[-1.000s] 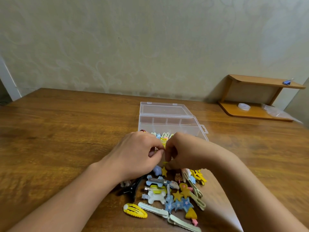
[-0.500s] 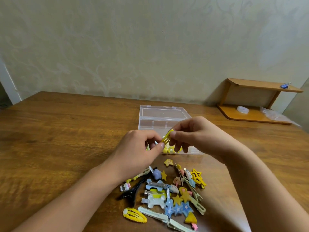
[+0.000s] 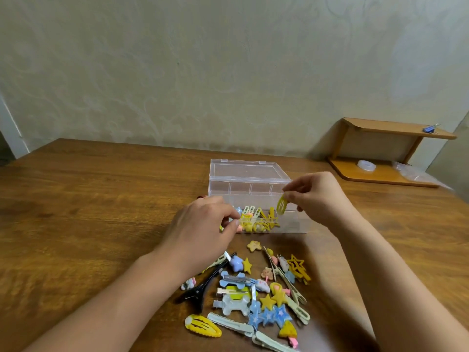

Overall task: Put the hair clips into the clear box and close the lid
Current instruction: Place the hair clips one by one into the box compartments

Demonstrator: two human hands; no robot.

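Two bare hands work over a brown wood-grain table. No brand, label or writing can be read on anything in view.

The right hand pinches a small yellow oval snap clip between thumb and forefinger, the other fingers curled; the clip hangs upright over the right part of the clear box, above its front compartments. The left hand has its fingers curled, thumb and forefinger tips close together at the box's front left corner; whether they hold anything I cannot tell.

The clear box is transparent hard plastic, rectangular, with thin dividers inside. Its lid is open and lies back toward the far edge of the table, with two small tabs on its far rim. Yellow and pale clips already fill the front compartments, several standing on end.

Between the box and the near edge of the table lies a loose heap of hair clips, glossy plastic and metal: yellow stars, blue stars, a white bone shape, a lilac flower, long pale green toothed clips, a yellow ridged snap clip and a black duckbill clip at the heap's left side.

Toward the far right corner stands a small wooden shelf, smooth and orange-brown, with a blue binder clip on top and a roll of clear tape on its lower board. Behind the table rises a pale wall with a faint swirl pattern.
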